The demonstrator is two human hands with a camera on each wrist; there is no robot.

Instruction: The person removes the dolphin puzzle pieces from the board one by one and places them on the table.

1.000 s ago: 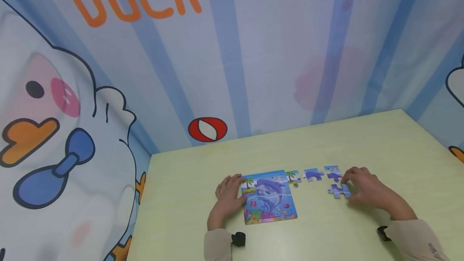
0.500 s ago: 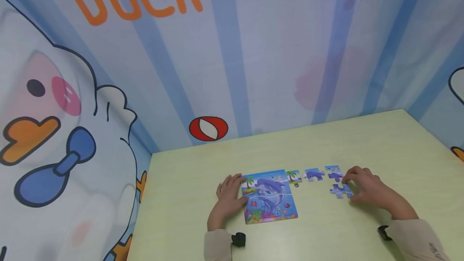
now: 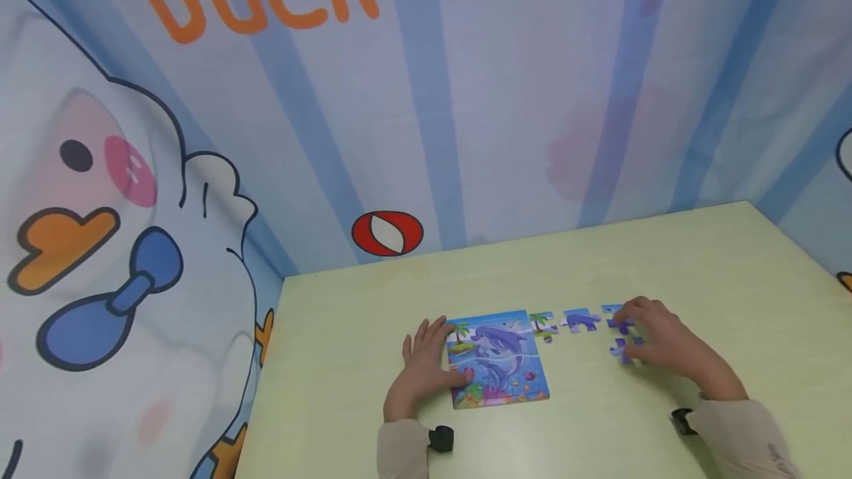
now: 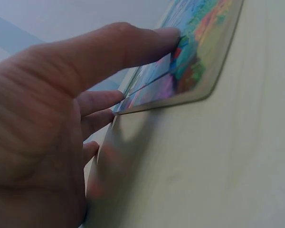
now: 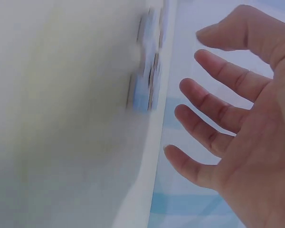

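Note:
A square dolphin puzzle point(image 3: 502, 361) lies flat on the table. My left hand point(image 3: 421, 372) rests at its left side. In the left wrist view the thumb point(image 4: 147, 45) reaches over the puzzle's surface, while the other fingers stay straight by its edge. To the puzzle's right is a row of loose pieces: one with a palm tree point(image 3: 541, 322), one with a dolphin point(image 3: 581, 320), and a blue-purple one point(image 3: 611, 310). Another loose piece point(image 3: 619, 350) sits below that last one. My right hand point(image 3: 668, 342) hovers over these two, fingers apart and holding nothing, partly hiding them.
The pale yellow table point(image 3: 346, 361) ends at the back against a blue-striped cloth point(image 3: 506, 94) with duck pictures. Dark devices are strapped at both wrists, including a left wrist strap point(image 3: 441, 438), below beige sleeves.
My right hand has moved left, from beside the two right-hand pieces to over them. The left thumb has slid from the puzzle's edge onto its surface. The head view has shifted slightly.

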